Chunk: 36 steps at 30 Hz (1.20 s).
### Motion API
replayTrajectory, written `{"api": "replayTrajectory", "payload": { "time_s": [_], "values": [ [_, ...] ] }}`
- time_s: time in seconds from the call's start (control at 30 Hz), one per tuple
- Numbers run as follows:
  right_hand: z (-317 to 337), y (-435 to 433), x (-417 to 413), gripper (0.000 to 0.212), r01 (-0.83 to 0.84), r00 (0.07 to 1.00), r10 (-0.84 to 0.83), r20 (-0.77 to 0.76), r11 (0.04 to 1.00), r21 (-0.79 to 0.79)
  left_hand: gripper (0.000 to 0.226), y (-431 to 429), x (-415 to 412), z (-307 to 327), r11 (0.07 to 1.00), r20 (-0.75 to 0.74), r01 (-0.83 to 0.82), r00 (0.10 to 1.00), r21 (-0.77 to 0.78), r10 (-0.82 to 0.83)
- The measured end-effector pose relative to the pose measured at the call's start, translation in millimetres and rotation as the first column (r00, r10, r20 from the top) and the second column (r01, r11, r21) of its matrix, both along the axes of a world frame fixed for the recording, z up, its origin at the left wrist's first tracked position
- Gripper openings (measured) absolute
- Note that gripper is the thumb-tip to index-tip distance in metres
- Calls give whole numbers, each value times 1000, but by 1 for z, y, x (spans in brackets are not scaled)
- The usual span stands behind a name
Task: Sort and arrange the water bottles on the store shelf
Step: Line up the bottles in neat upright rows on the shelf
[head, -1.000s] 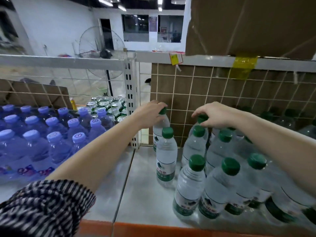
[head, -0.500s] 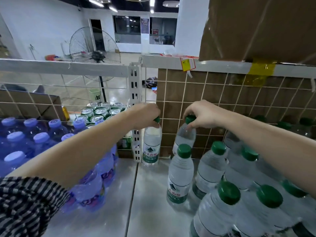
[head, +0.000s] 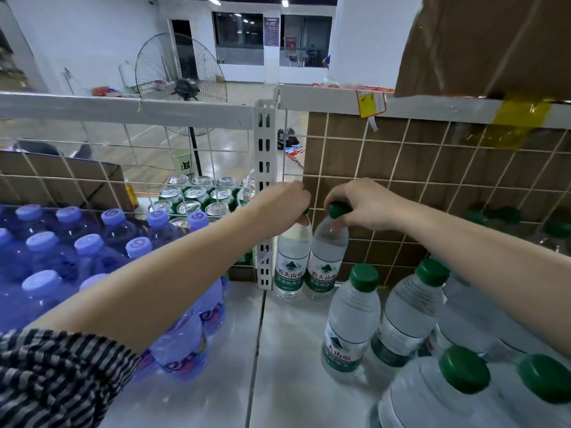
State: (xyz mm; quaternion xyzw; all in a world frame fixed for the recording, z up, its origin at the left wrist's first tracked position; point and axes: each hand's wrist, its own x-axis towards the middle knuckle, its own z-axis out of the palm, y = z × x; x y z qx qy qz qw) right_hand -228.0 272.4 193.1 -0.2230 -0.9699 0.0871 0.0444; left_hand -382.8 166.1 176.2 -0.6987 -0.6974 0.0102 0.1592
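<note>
A: So, where do the fingers sit on those two bottles?

B: The left hand (head: pixel 278 200) is curled down over the top of the left green-label water bottle (head: pixel 292 257), hiding nearly all of its cap. The right hand (head: pixel 361 205) pinches the green cap (head: pixel 338 210) of the right green-label water bottle (head: pixel 327 257) between thumb and fingertips.

A: And the bottles themselves?

B: Both stand upright on the shelf (head: pixel 290 350), touching side by side at the back, just beside the slotted upright post (head: pixel 264 168) and against the wire grid (head: pixel 401 182). More green-capped bottles (head: pixel 352 319) stand nearer, to the right.

Head view, close, facing forward-down at shelf (head: pixel 290 350).
</note>
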Motion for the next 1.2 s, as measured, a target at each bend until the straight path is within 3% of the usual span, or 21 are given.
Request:
{"api": "replayTrajectory", "payload": {
  "time_s": [0.1,0.2,0.33,0.4,0.43,0.5,0.57,0.67,0.77,0.83,1.07,1.2],
  "values": [
    [-7,2,1,52,26,1000,-26,-1,1000,10,30,-1,2,0,999,101,-46,994,-4,46],
    [-4,-1,13,61,34,999,-34,34,999,-20,22,-4,6,-2,994,63,-104,992,-8,105],
    [18,-13,51,39,33,999,-31,44,999,-38,14,-15,17,-3,987,18,-161,987,-13,161],
    [31,-23,74,30,13,986,-4,168,998,-54,19,-24,29,-3,998,-41,-27,999,52,29],
    [37,-28,85,28,3,971,19,239,996,-93,23,-31,39,-2,995,-12,80,997,64,-80],
    [43,-39,105,25,4,931,52,362,988,-152,36,-49,70,5,965,251,260,932,43,-262],
    [39,-46,119,28,7,910,42,411,993,-117,53,-61,96,7,942,429,331,859,-49,-279],
    [26,-50,126,30,-6,946,10,325,1000,-15,58,-64,107,-3,943,372,317,891,-99,-261],
    [22,-54,122,26,-10,973,12,229,1000,-7,25,-59,97,0,979,222,180,963,-100,-154],
    [22,-56,113,24,-19,981,22,193,1000,-18,22,-60,87,2,989,151,124,982,-82,-111],
    [19,-56,65,31,-87,987,83,138,996,18,52,-66,45,10,994,172,-42,983,-104,59],
    [16,-52,50,35,-128,985,129,115,992,-13,62,-66,29,6,996,196,-75,977,-37,81]
  ]
}}
